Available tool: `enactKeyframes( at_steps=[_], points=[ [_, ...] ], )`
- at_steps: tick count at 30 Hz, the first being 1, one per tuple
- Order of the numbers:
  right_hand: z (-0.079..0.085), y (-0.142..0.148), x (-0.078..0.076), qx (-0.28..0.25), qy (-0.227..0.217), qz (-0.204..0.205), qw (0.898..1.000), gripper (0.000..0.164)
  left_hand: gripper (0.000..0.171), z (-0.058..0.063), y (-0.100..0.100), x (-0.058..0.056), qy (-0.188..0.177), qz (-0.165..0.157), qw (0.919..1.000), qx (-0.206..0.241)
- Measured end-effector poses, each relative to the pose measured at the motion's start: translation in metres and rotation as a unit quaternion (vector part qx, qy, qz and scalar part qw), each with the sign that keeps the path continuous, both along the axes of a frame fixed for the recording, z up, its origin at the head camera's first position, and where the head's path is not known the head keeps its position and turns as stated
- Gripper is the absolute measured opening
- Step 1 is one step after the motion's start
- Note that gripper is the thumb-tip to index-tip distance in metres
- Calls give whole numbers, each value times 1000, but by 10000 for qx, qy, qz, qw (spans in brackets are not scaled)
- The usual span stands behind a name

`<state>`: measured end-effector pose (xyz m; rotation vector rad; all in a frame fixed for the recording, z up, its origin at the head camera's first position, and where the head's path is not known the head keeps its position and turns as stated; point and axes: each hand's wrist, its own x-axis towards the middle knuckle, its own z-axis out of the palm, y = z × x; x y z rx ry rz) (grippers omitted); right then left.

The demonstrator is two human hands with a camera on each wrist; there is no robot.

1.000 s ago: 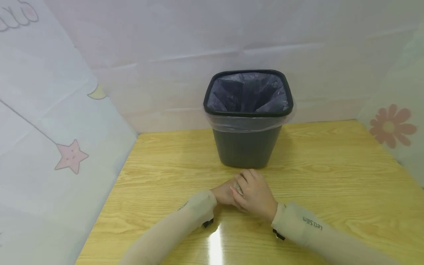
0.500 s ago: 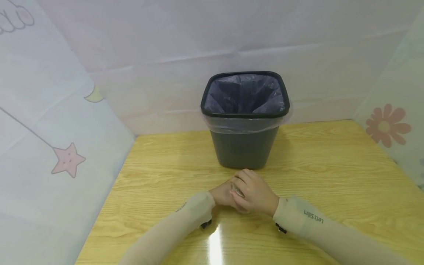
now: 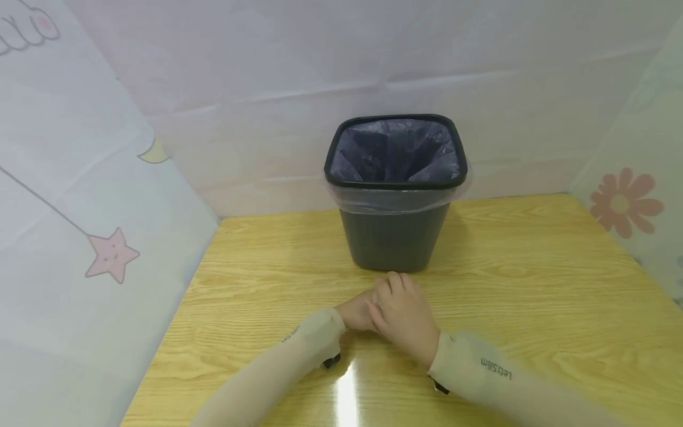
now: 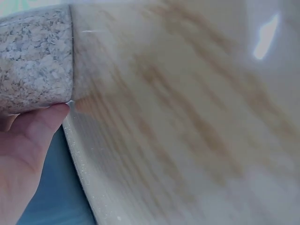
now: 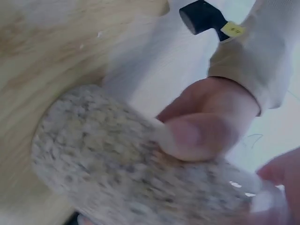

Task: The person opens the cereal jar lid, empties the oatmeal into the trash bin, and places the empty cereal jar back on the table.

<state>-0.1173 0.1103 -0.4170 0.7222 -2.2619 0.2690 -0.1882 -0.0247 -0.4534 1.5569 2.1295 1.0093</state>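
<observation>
In the head view my hands meet in front of the bin. My left hand [image 3: 356, 312] lies partly under my right hand [image 3: 407, 318], which bends over it. Between them is a rounded, cylinder-like thing speckled beige and grey [image 5: 108, 150], as if packed with flakes. The left wrist view shows a thumb along the lower edge of the speckled cylinder [image 4: 35, 58]. My left hand [image 5: 218, 119] grips its side in the right wrist view, the thumb pressed on it. Fingers of my right hand [image 5: 287, 176] are at its other end, near a shiny clear part.
A dark bin [image 3: 396, 240] lined with a clear bag [image 3: 397, 203] stands on the wood-grain table [image 3: 267, 255], just beyond my hands. Pale printed sheets [image 3: 256, 136] rise behind and at both sides of the table.
My right hand has turned at the wrist over the speckled cylinder, covering more of it, and its forearm has shifted left. My left hand stays nearly in place.
</observation>
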Motion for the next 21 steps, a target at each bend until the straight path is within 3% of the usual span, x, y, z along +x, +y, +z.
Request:
enactKeyframes(
  at_steps=[6, 8, 14, 18, 21],
  points=[
    [-5, -2, -5, -473, -47, 89, 9988, 31, 67, 3, 2, -2, 566, -90, 9978, -348],
    [-6, -1, -8, -578, 64, 241, 9980, 31, 64, 3, 4, -4, 651, -229, 9971, -332],
    [-7, 3, -16, -753, 365, 789, 9934, 33, 50, 3, 10, -8, 1463, -478, 9879, -174],
    [-8, 6, -19, -798, 344, 1123, 9899, 31, 50, 4, 11, -9, 922, -435, 9944, -295],
    [-8, 9, -22, -746, 281, 1428, 9865, 31, 55, 7, 11, -8, 293, -415, 9980, -380]
  ],
)
